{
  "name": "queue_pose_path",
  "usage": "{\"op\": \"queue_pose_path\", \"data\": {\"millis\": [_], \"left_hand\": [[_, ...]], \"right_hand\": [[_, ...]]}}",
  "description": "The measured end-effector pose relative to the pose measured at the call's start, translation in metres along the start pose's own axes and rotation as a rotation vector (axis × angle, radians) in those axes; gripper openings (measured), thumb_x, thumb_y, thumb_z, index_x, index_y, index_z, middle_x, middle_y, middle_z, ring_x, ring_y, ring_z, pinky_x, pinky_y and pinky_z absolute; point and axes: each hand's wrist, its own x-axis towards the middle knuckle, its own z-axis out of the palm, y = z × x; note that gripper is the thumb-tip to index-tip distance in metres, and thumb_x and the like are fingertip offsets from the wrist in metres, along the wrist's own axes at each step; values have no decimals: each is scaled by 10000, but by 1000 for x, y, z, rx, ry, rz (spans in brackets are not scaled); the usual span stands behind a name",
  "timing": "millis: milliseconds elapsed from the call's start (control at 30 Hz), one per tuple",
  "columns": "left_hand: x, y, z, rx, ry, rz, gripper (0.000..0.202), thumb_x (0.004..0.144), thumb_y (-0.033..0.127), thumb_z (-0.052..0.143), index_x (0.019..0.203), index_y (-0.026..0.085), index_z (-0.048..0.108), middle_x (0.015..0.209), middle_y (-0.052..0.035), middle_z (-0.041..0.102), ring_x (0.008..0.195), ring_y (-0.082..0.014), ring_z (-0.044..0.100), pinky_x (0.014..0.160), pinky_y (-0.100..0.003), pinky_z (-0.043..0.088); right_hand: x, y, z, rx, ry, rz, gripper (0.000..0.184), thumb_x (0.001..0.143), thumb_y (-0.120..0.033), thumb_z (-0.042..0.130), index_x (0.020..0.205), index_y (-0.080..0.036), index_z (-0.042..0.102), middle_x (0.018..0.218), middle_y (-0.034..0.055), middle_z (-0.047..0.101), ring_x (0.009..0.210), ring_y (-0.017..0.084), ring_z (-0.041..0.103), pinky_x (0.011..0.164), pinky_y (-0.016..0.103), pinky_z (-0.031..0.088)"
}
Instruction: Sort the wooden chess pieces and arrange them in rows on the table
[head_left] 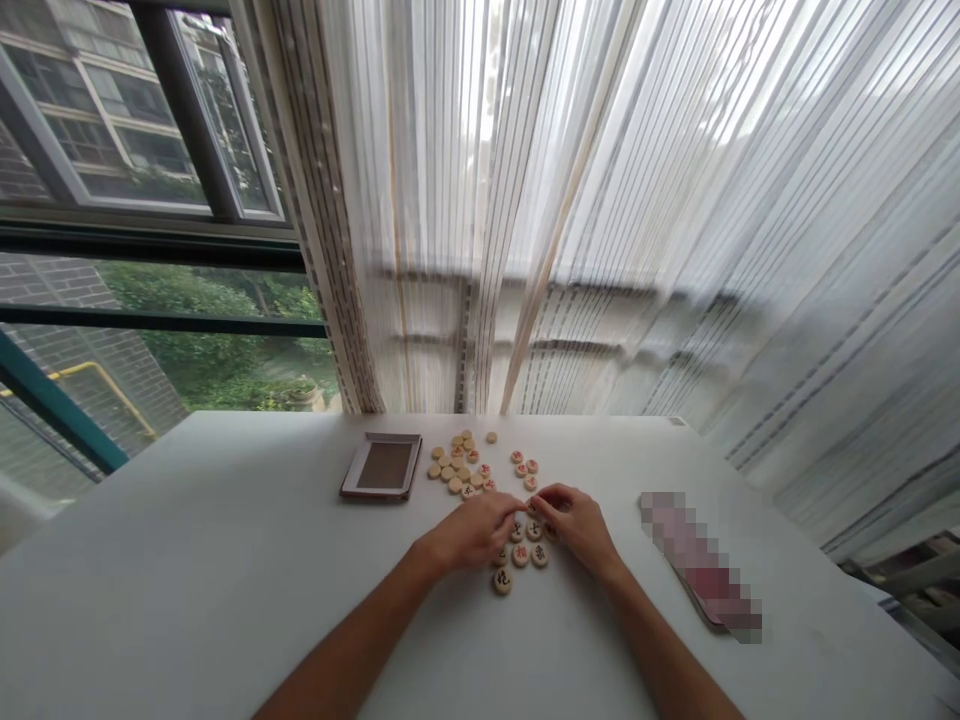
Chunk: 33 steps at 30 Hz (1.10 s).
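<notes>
Had the left hand (476,530) and right hand (574,522) in close, fingertips nearly together over a lettered piece (532,507) out from the middle of the table's (225,560) far edge, but honestly couldn't tell about a firm clamp in either. Probably best to pinch lightly by the rim and stay low, without bumping the red-lettered piece (520,554) toward the near edge. Also seemed smart to mind the plain pieces (455,486) over toward the far left corner.
</notes>
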Motion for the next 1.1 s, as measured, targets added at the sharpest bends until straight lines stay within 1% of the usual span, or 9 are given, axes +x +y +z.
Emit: {"op": "queue_pose_path", "data": {"millis": [167,367,433,533,700,867,1100], "left_hand": [[-1,0,2,82,-25,24,380,930,176,426,1262,203,609,1295,-73,633,1209,-210,561,1092,-331,384],[-1,4,1,120,-40,78,461,903,162,445,1342,239,562,1392,-47,570,1273,-214,518,1121,-345,359],[-2,5,2,132,-37,94,464,901,165,452,1344,251,561,1400,-40,564,1286,-220,506,1133,-361,345],[-2,6,4,145,-37,96,468,898,164,456,1347,241,559,1406,-49,558,1291,-225,502,1139,-374,337],[-3,9,3,136,-35,95,450,908,167,449,1339,221,566,1386,-57,572,1272,-222,513,1131,-355,348],[-3,12,-1,147,-45,87,423,909,169,444,1300,230,592,1350,-59,589,1239,-222,533,1102,-347,378],[-3,13,-3,134,-48,66,403,917,174,432,1280,230,597,1331,-54,596,1229,-220,536,1100,-333,378]], "right_hand": [[0,-2,-1,-32,5,0,262,807,-443,622,804,-226,769,785,43,759,743,218,666,698,298,479],[0,-2,-3,-18,-11,-20,274,837,-446,597,849,-239,776,817,36,763,770,223,664,721,308,485],[0,-1,-4,-3,-19,-24,262,831,-439,606,857,-242,776,819,34,763,773,225,666,721,308,494],[0,0,-4,22,-30,-25,248,815,-428,620,864,-243,778,825,31,764,765,224,671,719,307,509],[0,3,-5,50,-47,-13,255,798,-434,639,875,-236,780,830,33,764,765,222,681,713,302,521],[0,5,-4,47,-55,-6,249,793,-435,652,870,-236,779,807,27,759,744,217,676,691,294,516],[0,2,-4,49,-35,-9,241,786,-429,656,864,-243,787,817,33,765,740,219,675,698,302,512]]}}
